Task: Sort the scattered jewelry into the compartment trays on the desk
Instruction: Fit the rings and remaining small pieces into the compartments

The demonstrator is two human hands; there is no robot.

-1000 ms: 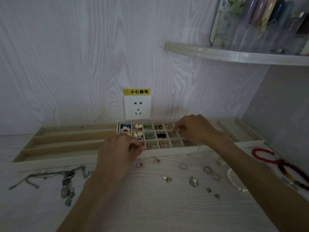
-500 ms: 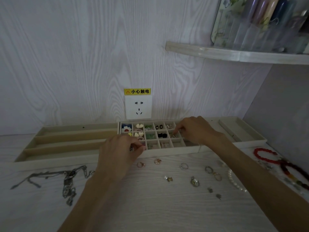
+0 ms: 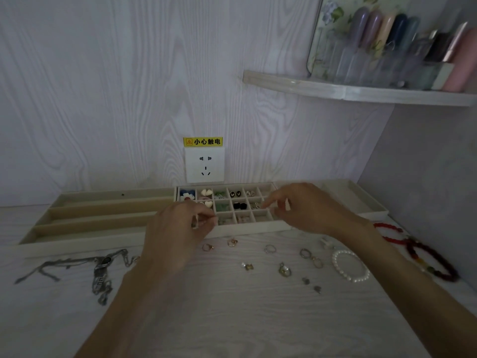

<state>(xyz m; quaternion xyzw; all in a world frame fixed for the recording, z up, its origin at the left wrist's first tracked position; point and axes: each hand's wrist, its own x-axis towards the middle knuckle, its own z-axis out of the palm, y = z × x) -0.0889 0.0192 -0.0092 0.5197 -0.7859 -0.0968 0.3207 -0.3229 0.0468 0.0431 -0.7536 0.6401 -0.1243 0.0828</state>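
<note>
A cream grid tray (image 3: 242, 226) stands at the desk's back; several of its small cells hold earrings and studs. My left hand (image 3: 178, 228) hovers at the tray's front left corner, fingertips pinched on a small silvery piece (image 3: 194, 224). My right hand (image 3: 307, 208) is over the tray's right cells, index fingertip beside a cell with a small ring (image 3: 256, 205); thumb and finger are apart and nothing shows between them. Loose rings (image 3: 269, 248) and small charms (image 3: 284, 270) lie scattered on the desk in front of the tray.
A long-slot tray (image 3: 103, 215) lies left of the grid and a shallow tray (image 3: 361, 200) right of it. Silver chains (image 3: 100, 270) are at front left, a pearl bracelet (image 3: 351, 266) and red bead bracelets (image 3: 433, 262) at right. A shelf (image 3: 361, 91) juts out above right.
My right hand has lifted slightly from the ring cell and its fingers have parted. My left hand has stayed at the tray's front left corner, still pinched.
</note>
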